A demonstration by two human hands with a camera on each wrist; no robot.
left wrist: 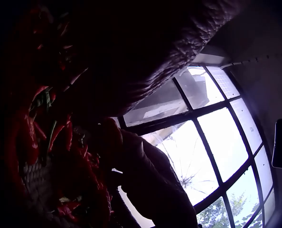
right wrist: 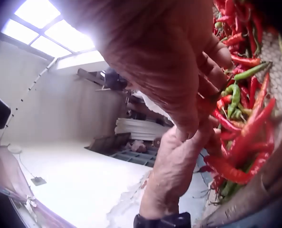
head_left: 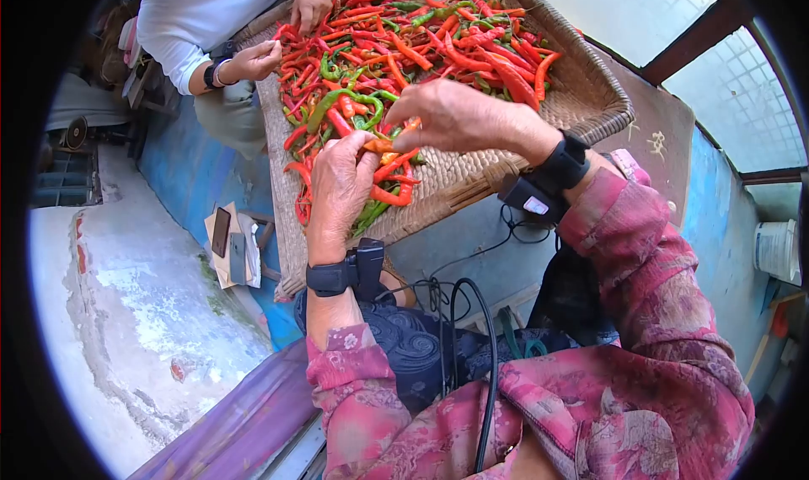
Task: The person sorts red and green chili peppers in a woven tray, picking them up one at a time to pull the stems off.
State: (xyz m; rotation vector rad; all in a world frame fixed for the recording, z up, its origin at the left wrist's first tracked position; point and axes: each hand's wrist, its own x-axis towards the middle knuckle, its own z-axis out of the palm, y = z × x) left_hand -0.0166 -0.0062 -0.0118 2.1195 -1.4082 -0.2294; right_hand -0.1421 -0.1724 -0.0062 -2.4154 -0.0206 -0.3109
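The left hand point(head_left: 341, 185) is curled round an orange chili point(head_left: 379, 145), steadying it I guess, while the right hand point(head_left: 459, 116) pinches its end, tray point(head_left: 590, 92) right under both.

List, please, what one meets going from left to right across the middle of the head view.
Dark phone → left hand → orange chilli, pinched by both hands → right hand → white bucket.
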